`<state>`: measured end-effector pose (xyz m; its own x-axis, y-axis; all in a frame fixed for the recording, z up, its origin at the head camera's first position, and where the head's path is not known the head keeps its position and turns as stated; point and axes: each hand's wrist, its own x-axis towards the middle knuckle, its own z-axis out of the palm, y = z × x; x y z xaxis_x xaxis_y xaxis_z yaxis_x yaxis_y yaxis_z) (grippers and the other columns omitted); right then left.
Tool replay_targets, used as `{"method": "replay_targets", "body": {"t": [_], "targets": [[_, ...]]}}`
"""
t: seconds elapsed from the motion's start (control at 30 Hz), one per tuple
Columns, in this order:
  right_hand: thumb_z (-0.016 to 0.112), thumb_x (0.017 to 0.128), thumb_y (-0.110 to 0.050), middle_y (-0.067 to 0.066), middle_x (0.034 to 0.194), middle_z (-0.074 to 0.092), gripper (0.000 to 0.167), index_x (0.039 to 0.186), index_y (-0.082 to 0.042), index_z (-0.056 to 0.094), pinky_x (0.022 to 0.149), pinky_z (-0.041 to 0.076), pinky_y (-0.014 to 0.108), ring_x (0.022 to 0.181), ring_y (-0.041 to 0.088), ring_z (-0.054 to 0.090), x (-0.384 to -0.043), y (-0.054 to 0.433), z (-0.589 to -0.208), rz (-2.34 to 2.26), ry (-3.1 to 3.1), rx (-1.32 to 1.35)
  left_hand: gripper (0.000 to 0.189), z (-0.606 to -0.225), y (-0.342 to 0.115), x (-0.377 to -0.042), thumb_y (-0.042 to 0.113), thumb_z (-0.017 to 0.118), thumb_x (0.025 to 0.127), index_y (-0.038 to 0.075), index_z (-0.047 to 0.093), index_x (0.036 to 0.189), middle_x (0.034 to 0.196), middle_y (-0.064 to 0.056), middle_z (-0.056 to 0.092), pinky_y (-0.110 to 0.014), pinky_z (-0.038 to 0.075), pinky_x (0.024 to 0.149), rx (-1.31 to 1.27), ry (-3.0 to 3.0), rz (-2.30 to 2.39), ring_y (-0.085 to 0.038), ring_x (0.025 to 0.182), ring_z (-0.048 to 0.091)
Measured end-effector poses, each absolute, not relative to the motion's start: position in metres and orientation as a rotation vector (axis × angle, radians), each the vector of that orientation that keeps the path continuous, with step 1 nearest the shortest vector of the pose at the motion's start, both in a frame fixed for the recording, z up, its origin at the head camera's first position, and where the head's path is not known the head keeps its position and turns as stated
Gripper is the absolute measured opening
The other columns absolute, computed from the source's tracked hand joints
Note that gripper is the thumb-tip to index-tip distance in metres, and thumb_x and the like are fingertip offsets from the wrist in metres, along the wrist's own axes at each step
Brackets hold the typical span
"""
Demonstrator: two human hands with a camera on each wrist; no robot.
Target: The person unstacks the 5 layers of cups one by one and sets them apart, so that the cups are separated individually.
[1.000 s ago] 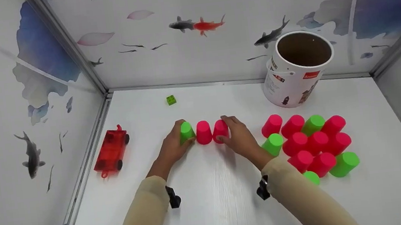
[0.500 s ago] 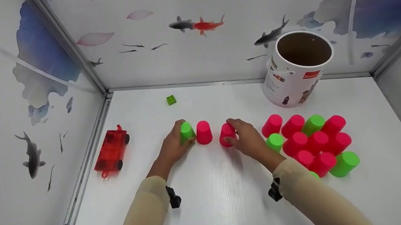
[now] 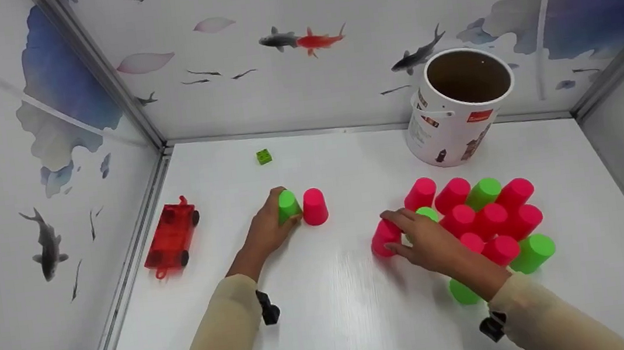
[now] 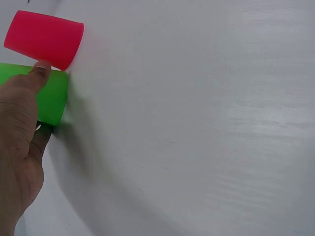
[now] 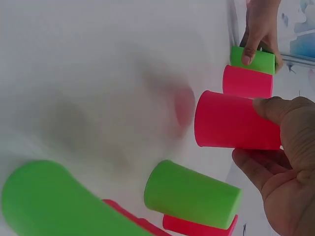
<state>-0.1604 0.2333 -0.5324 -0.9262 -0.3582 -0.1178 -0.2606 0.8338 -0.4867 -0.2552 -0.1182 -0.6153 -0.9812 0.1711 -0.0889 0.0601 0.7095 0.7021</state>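
Note:
My left hand (image 3: 267, 227) grips a green cup (image 3: 288, 204) that stands upside down on the white table. Right beside it, an upside-down pink cup (image 3: 314, 206) stands in the same row; the left wrist view shows my thumb near both cups. My right hand (image 3: 431, 242) holds another pink cup (image 3: 385, 239) between thumb and fingers, left of the cup cluster. In the right wrist view this held cup (image 5: 236, 120) hangs over the table, its reflection apart from the rim. A green cup (image 5: 192, 194) of the cluster is close below my right fingers.
A cluster of pink and green upside-down cups (image 3: 491, 219) stands on the right. Behind it is a white bucket (image 3: 459, 123) against the back wall. A red toy cart (image 3: 172, 236) lies at the left edge, and a small green brick (image 3: 264, 156) near the back.
My right hand has taken the rightmost pink cup out of the row and carried it right and nearer to me, toward the cluster. My left hand has stayed on the green cup.

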Motion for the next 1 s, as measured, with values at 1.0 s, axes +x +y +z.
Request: {"method": "replay_targets", "body": {"t": [1.0], "targets": [[0.1,0.082,-0.023,0.014,0.137,0.068,0.083,0.151,-0.005,0.058,0.093,0.069,0.049,0.122,0.034,0.071,-0.115,0.291,-0.536,-0.471,2.79,-0.385,0.071,-0.615,-0.117,-0.256,0.034,0.079,0.104,0.026,0.035,0.16,0.145,-0.015,0.064,-0.056,0.054,0.118,0.182,2.772,1.126,-0.035,0.132,0.063]]}}
